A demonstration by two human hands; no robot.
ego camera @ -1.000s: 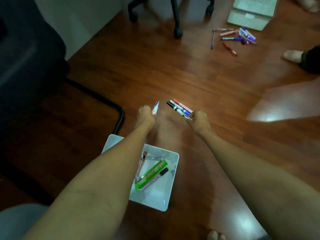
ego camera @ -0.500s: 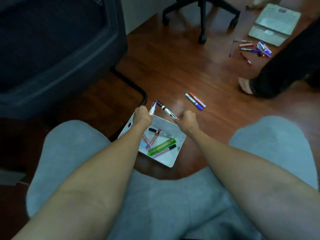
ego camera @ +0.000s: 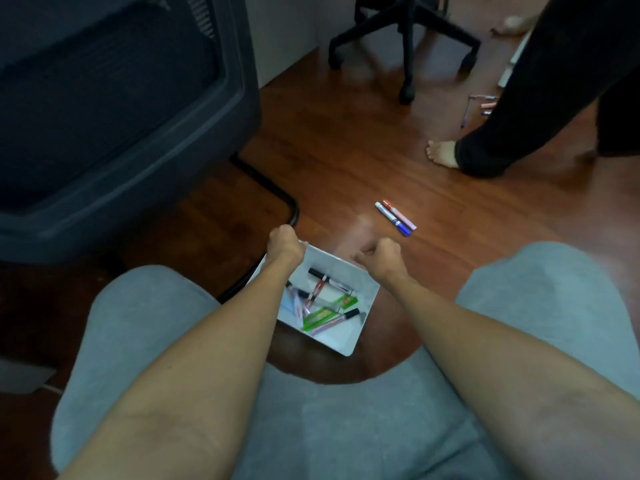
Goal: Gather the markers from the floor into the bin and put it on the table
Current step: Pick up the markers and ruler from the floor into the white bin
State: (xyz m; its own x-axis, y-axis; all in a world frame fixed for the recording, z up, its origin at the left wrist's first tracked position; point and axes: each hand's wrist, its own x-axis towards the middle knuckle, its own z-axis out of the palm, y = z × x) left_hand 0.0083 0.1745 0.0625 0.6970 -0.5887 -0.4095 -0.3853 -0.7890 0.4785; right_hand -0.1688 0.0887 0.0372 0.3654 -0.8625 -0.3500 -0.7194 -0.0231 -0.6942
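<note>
Left hand (ego camera: 284, 245) is curled shut at the far-left corner of the bin (ego camera: 363, 327), looks like it's clamped on the rim there, though what's actually pinched under the fingers can't really be made out. Right hand (ego camera: 379, 254) is balled into a loose fist just over the bin's far edge, fingers drawn together, and whether anything is held inside it can't be told. The white bin is sat on the wood floor (ego camera: 346, 157) between the two grey-clad knees (ego camera: 145, 306), tilted a bit diagonally in the view. Inside it a jumble of markers (ego camera: 313, 294) is seen: a black-capped one, a red-banded one crossing it, a couple of green flat things (ego camera: 329, 311) and a pinkish marker with a black cap (ego camera: 334, 320) lying along them. Two more markers (ego camera: 394, 218) are left on the floor beyond the right hand, side by side and touching, one blue and one red-tipped, well clear of the bin. Further back near the top right, a few more pens (ego camera: 479, 105) are scattered, partly hidden by a second person's dark trouser leg (ego camera: 519, 98), with a bare foot (ego camera: 441, 152) planted on the floor. A big dark chair (ego camera: 114, 109) fills the left side, and an office chair's wheeled base (ego camera: 405, 39) is parked at the back.
</note>
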